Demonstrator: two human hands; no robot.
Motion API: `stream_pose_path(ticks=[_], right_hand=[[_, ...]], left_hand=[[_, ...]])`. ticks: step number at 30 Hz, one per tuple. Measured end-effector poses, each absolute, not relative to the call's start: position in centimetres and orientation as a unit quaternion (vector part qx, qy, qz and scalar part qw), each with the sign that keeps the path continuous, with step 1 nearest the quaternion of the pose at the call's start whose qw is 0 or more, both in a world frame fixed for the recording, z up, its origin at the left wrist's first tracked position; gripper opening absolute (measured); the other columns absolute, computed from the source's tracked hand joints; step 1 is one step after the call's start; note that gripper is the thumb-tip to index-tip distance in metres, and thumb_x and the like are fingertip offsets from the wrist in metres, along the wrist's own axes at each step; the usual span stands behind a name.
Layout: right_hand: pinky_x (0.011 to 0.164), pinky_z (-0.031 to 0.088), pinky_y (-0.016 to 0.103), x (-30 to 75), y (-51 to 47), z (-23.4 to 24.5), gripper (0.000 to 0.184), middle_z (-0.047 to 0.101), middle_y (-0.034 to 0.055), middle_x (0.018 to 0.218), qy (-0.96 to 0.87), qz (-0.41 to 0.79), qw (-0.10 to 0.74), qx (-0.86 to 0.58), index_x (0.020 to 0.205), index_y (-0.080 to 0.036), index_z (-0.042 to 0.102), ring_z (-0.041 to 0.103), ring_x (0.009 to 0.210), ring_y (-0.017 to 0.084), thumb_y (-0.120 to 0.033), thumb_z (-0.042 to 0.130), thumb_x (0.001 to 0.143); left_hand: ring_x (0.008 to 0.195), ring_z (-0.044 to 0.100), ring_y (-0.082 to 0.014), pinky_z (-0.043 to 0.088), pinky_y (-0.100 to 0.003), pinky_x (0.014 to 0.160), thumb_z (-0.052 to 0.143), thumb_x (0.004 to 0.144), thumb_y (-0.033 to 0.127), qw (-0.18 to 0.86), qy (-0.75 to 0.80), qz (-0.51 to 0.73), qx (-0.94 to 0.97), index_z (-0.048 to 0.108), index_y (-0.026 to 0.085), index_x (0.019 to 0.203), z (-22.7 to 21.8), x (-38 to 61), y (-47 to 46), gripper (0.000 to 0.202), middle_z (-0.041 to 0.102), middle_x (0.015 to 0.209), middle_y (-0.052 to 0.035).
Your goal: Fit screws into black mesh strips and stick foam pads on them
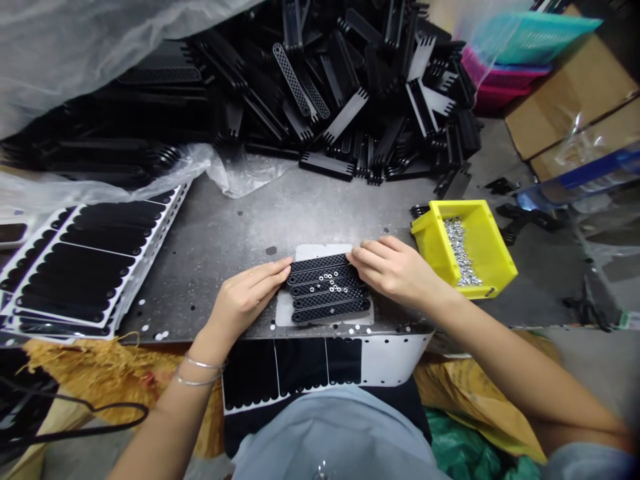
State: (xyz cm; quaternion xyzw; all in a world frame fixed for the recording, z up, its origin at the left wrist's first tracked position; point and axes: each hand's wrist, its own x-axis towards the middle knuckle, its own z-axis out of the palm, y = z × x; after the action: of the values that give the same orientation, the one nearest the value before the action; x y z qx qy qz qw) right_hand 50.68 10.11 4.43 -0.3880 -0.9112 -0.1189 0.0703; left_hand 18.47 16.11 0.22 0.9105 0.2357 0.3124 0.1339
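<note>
Anyone standing by can see the scuffed grey metal surface carrying a heap of black comb-edged strips, sheets of black pads on white backing, and a yellow bin (full of small silver fittings).

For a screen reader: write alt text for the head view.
Left hand and right hand flank black mesh strips topped with small rings on a metal table. A yellow bin of rings sits right; black parts heap behind.

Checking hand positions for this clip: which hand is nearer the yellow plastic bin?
Right. The right hand lies at the right end of the black perforated strips, close beside the yellow plastic bin. The left hand is at the strips' left end, farther from the bin.
</note>
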Motion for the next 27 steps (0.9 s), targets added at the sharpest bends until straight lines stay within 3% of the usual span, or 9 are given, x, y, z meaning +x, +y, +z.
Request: stream_pose_path(ticks=[5,10,14,17,20,27], right_hand=[[0.08,0.043,0.038,51.2,9.5,4.5,0.022,0.074,0.0103,0.109,-0.909,-0.112,0.069,-0.396,0.111,-0.012,0.073,0.061,0.095,0.022,-0.011,0.053,0.102],[0.075,0.04,0.034,49.4,9.8,4.8,0.019,0.074,0.0075,0.101,-0.877,-0.014,0.156,-0.454,0.111,-0.017,0.073,0.06,0.088,0.02,-0.022,0.055,0.105],[0.072,0.037,0.033,48.0,10.3,4.6,0.019,0.072,0.0049,0.092,-0.876,0.008,0.173,-0.451,0.099,-0.018,0.075,0.057,0.082,0.018,-0.025,0.058,0.105],[0.072,0.036,0.034,48.8,10.0,4.4,0.02,0.072,0.0057,0.089,-0.863,-0.023,0.173,-0.474,0.095,-0.018,0.075,0.055,0.081,0.019,-0.023,0.058,0.104],[0.071,0.037,0.036,50.5,9.0,4.1,0.018,0.074,0.0079,0.093,-0.853,-0.05,0.18,-0.487,0.104,-0.016,0.076,0.055,0.081,0.02,-0.021,0.059,0.103],[0.073,0.044,0.038,50.9,6.4,3.5,0.029,0.075,0.0145,0.11,-0.862,-0.042,0.167,-0.477,0.123,-0.009,0.072,0.061,0.089,0.024,-0.02,0.056,0.102]], left_hand=[[0.113,0.076,-0.0205,0.064,-0.038,0.101,0.066,0.098,0.01,0.153,0.248,0.309,0.905,0.07,0.019,0.125,0.0,18.3,16.2,0.029,0.075,0.131,-0.0092],[0.116,0.075,-0.0208,0.062,-0.04,0.103,0.064,0.099,0.013,0.18,0.27,0.295,0.899,0.071,0.021,0.124,0.9,18.7,16.1,0.027,0.075,0.131,-0.0079],[0.121,0.071,-0.0214,0.056,-0.044,0.11,0.06,0.101,0.014,0.176,0.248,0.269,0.914,0.069,0.02,0.129,2.6,21.0,15.6,0.03,0.074,0.131,-0.0086],[0.114,0.071,-0.0203,0.058,-0.039,0.101,0.057,0.104,0.018,0.189,0.203,0.24,0.93,0.07,0.019,0.122,3.2,22.7,15.7,0.023,0.077,0.121,-0.0074],[0.108,0.072,-0.0199,0.059,-0.036,0.095,0.056,0.105,0.021,0.173,0.189,0.242,0.936,0.072,0.018,0.113,3.0,23.4,16.0,0.017,0.078,0.115,-0.0065],[0.102,0.071,-0.0211,0.055,-0.037,0.096,0.062,0.101,0.016,0.106,0.21,0.251,0.939,0.071,0.016,0.106,3.2,21.3,15.9,0.011,0.077,0.104,-0.0083]])
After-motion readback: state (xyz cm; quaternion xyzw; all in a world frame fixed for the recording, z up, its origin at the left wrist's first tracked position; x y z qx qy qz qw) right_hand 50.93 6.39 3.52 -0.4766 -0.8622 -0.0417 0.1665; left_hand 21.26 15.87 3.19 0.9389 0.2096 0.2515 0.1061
